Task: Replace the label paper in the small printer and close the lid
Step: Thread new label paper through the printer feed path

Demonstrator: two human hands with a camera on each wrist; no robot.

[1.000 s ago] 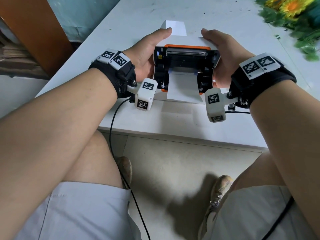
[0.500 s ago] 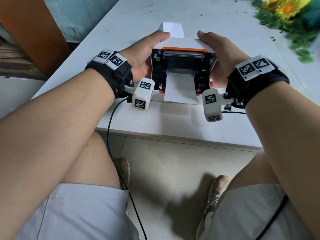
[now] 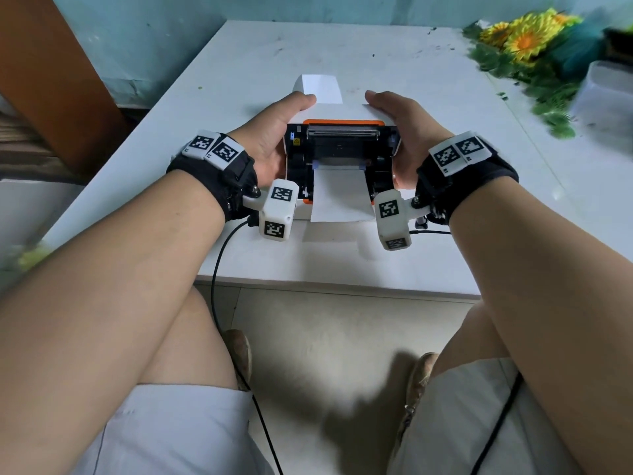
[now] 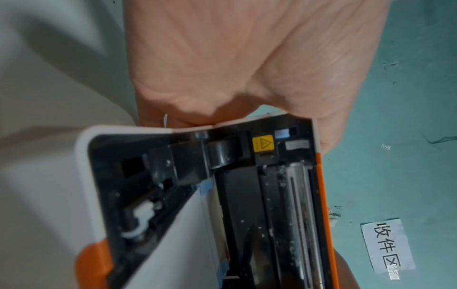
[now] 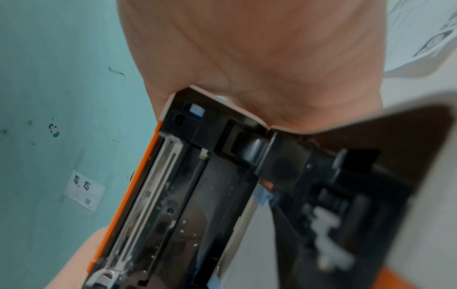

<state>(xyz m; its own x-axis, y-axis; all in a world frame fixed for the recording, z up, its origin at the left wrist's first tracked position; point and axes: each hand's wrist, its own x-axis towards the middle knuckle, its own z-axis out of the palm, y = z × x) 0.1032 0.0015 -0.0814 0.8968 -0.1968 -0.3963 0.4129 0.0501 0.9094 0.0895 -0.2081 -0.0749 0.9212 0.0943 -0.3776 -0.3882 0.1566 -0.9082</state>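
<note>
A: Where is the printer [image 3: 342,156]?
B: I see one on the white table [image 3: 428,262], lid [image 3: 342,113] open, between my left hand [image 3: 274,138] and right hand [image 3: 407,132]; both clasp its sides, thumbs on the lid.
A: Paper?
B: One label strip [image 3: 339,197] hangs out front.

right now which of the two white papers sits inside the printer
The near label strip, running out of the open printer toward the table edge. The other paper lies on the table beyond the raised lid.
</note>
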